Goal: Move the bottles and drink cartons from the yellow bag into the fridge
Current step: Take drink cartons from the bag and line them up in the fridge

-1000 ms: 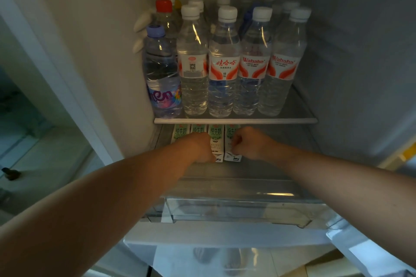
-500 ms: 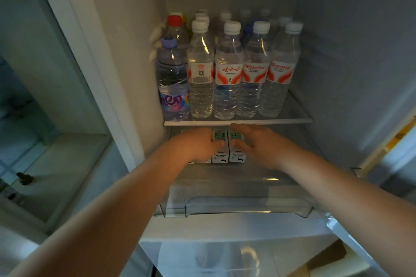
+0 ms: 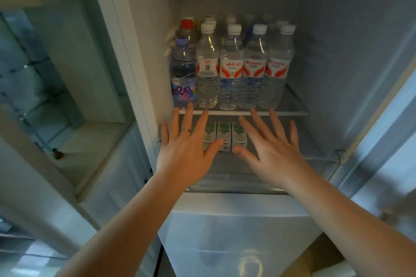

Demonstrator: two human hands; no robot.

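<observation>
Green-and-white drink cartons (image 3: 223, 135): a short row on the lower level of the fridge (image 3: 337, 51), directly under the glass shelf (image 3: 290, 112), toward its left side. Three fronts show between your hands; any further left are hidden behind your fingers. They stand upright, long axis vertical, printed faces turned toward you and the door opening.

Left hand (image 3: 186, 153): a second ago it was curled on the cartons. Now it is off them, fingers straight and fanned, a ring (image 3: 186, 130) on one finger. The thumb crosses in front of a carton; whether it touches cannot be told from here.

Right hand (image 3: 273, 153): same change, from a closed hold on the row to a flat, splayed palm drawn back toward you, holding nothing.

Reading: the cartons have been let go and stand by themselves, so this load counts as delivered. The yellow bag is out of view, so what remains in it cannot be judged.

Clear water bottles (image 3: 231, 69): packed in rows on the glass shelf above, unmoved. All are upright, long axis vertical, caps up, red-and-white labels facing you. One purple-capped bottle (image 3: 183, 74) stands at the front left, a red-capped one (image 3: 187, 26) behind it.
</observation>
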